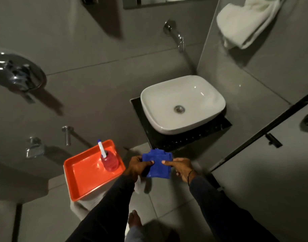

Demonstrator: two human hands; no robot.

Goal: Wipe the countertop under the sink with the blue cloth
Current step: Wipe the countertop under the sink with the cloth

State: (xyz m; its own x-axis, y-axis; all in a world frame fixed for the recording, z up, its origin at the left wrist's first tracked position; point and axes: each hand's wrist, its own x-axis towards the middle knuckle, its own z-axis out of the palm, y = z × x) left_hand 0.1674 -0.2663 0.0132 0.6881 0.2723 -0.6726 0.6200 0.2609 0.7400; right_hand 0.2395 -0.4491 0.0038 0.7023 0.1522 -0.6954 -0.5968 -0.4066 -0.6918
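A folded blue cloth [158,165] hangs in the air between both hands, in front of and below the black countertop [176,139]. My left hand [137,167] pinches its left edge and my right hand [182,167] pinches its right edge. A white basin [182,103] sits on the black countertop, covering most of it; only a dark strip shows at the front and the sides.
An orange tray [87,177] with a pink spray bottle [108,160] stands on a white stand at my left. A chrome spout [176,34] juts from the wall above the basin. A white towel [245,23] hangs upper right. A glass partition [254,142] is on the right.
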